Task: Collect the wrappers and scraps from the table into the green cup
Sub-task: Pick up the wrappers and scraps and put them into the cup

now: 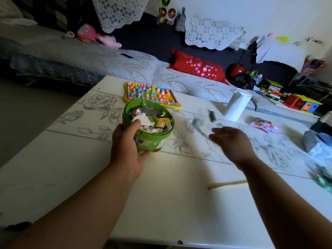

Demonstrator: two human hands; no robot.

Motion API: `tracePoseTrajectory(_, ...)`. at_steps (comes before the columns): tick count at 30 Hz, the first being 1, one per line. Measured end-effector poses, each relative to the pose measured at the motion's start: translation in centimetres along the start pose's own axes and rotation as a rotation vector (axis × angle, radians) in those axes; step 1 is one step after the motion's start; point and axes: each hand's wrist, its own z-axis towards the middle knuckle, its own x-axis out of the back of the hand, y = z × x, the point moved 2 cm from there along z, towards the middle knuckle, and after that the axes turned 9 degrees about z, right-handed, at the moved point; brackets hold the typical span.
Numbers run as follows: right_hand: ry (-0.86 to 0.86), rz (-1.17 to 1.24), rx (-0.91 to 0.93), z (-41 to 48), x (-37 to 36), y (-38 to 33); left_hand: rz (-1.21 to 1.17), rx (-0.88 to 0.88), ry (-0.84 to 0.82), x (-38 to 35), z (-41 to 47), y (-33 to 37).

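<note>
The green cup (152, 139) stands on the white flowered table (89, 159), left of the middle, stuffed with silver, white and yellow wrappers (152, 121). My left hand (125, 144) grips its near side, thumb over the rim. My right hand (231, 142) hovers blurred to the right of the cup, fingers loosely spread, holding nothing that I can make out. Beyond its fingertips lie a clear plastic wrapper (199, 121) and a small dark stick-shaped scrap (212, 115). A pink snack wrapper (264, 124) lies further right. A small white paper scrap (185, 150) sits beside the cup.
A yellow board with coloured pegs (152, 95) lies behind the cup. A white tissue roll (237, 105) stands at the far edge. A thin wooden stick (228, 184) lies near my right forearm. Crumpled grey-blue wrapping (316, 142) sits at the right edge. A sofa with toys lies beyond.
</note>
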Motion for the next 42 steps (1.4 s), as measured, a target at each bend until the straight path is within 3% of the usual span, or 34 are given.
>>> tracePoseTrajectory(4, 0.176, 0.069, 0.075, 0.1, 2.3, -4.1, -0.006, -0.002, -0.006, -0.2, -0.4, 0.1)
tracePoseTrajectory(7, 0.182, 0.057, 0.173, -0.5, 1.0, -7.0, 0.005, -0.004, -0.024, -0.4, -0.9, 0.0)
tracePoseTrajectory(10, 0.054, 0.024, 0.32, -1.8, -1.9, -9.5, 0.013, -0.009, -0.028, -0.5, -1.0, -0.3)
tracePoseTrajectory(14, -0.207, -0.228, 0.502, -3.3, -5.2, -11.9, 0.051, -0.024, -0.056, -0.4, -1.3, -0.4)
tracePoseTrajectory(18, -0.472, -0.336, 0.477, -3.9, -6.7, -12.9, 0.079, -0.041, -0.074, -0.2, -1.4, -0.2)
tracePoseTrajectory(23, -0.653, -0.503, 0.418, -3.9, -6.7, -13.9, 0.077, -0.046, -0.096, 0.1, -1.4, 0.2)
tracePoseTrajectory(29, -0.776, -0.542, 0.325, -4.6, -7.9, -14.5, 0.064, -0.059, -0.106, 0.3, -1.3, 0.3)
tracePoseTrajectory(35, -0.737, -0.557, 0.387, -4.3, -8.7, -14.6, 0.075, -0.051, -0.101, 0.5, -1.1, 0.5)
tracePoseTrajectory(42, -0.419, -0.14, 0.327, -3.2, -6.2, -14.5, 0.047, -0.02, -0.089, 0.7, -1.0, 0.9)
